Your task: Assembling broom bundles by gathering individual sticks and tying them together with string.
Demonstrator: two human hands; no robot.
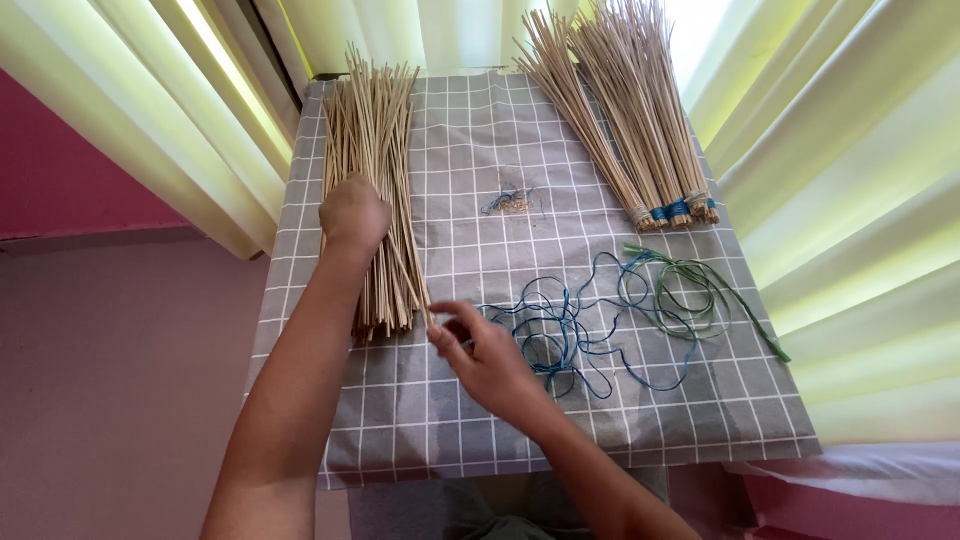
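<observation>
Far left: pink wall and pale yellow-green curtain hanging beside the desk, which is covered by a grey cloth with a white grid.

Left part of desk: loose pile of thin pale sticks, lying lengthwise, far tips toward the window, near ends toward the person. Left hand rests on top of the pile about halfway along, back of hand up, fingers curled under and pressed into the sticks; how much they grip cannot be told.

Centre: right hand sits just beside the near end of the pile, fingers pinched together at the tip of the outermost stick, touching it. Small scrap of blue and tan thread clippings lies on the cloth farther back, well apart from both hands.

Right of the hand: tangle of blue string, loose loops, touching the wrist area. Beside it, a looped green string, one end trailing toward the desk's right edge.

Far right, back: tied stick bundles, fanned out, bound at their near ends with blue and pale wraps.
</observation>
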